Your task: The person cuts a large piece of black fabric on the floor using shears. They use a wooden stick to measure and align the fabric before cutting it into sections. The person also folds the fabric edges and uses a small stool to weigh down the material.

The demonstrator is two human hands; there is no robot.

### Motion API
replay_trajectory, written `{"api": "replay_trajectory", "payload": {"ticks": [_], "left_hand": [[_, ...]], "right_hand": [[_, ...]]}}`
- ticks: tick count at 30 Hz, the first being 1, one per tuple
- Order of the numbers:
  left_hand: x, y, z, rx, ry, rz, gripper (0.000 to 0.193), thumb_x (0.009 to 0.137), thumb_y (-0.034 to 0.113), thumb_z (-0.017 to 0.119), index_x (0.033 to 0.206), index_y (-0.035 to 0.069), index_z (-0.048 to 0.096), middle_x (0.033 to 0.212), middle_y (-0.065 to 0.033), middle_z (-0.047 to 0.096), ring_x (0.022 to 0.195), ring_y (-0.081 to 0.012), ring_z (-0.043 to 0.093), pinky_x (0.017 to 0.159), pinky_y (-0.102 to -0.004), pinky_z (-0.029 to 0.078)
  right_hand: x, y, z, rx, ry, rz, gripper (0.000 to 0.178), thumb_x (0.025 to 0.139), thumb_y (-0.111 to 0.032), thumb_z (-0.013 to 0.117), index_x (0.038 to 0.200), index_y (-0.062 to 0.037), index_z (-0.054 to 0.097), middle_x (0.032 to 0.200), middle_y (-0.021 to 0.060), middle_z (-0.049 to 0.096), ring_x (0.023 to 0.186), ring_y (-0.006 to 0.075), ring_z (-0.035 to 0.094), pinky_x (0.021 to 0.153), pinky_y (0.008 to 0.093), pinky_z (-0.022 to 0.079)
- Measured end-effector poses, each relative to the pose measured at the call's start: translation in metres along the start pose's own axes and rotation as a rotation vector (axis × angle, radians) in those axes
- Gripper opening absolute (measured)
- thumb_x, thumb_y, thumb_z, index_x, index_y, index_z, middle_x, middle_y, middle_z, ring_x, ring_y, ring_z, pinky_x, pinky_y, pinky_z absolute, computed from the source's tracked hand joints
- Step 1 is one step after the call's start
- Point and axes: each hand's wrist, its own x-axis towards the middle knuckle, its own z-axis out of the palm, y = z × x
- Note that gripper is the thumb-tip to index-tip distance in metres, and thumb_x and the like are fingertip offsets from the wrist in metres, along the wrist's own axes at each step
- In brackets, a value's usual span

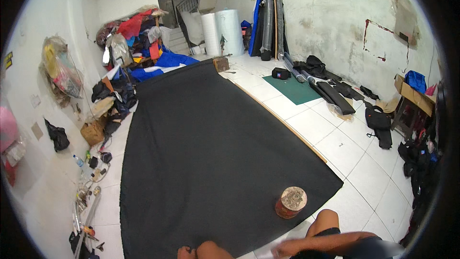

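Note:
A large sheet of black fabric lies spread over the floor in front of me. At its near edge, beside my left knee, my left hand shows only in part, its fingers curled. Whatever they may hold is hidden. My right forearm reaches leftward across my right leg, and my right hand is low in the view by the fabric's near edge. Blur smears its fingers. A short round red block with a worn, pale top stands on the fabric's near right part.
A long wooden strip runs along the fabric's right edge. A small brown block sits at its far corner. Beyond lie a green mat and black rolls. Bottles and tools line the left wall; cloth is heaped behind.

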Motion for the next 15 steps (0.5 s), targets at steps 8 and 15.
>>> {"api": "replay_trajectory", "payload": {"ticks": [8, 15], "left_hand": [[-0.089, 0.189, -0.049, -0.822, -0.216, 0.018, 0.031, 0.089, 0.033, 0.067, 0.092, 0.002, 0.067, 0.095, -0.0209, 0.068, 0.090, -0.0349, 0.065, 0.081, -0.0472, 0.051], [-0.068, 0.242, -0.025, -0.790, -0.312, 0.000, 0.029, 0.089, 0.032, 0.066, 0.091, 0.003, 0.067, 0.093, -0.0193, 0.067, 0.089, -0.0340, 0.064, 0.081, -0.0466, 0.050]], "right_hand": [[-0.008, -0.075, 0.023, 0.323, 0.261, -0.249, 0.033, 0.093, -0.033, 0.060, 0.102, -0.0026, 0.070, 0.097, 0.0132, 0.071, 0.092, 0.0259, 0.064, 0.082, 0.0433, 0.050], [0.017, -0.014, 0.038, 0.241, 0.200, -0.208, 0.042, 0.093, -0.040, 0.061, 0.111, -0.0034, 0.070, 0.102, 0.0149, 0.072, 0.094, 0.0274, 0.065, 0.083, 0.0439, 0.050]]}}
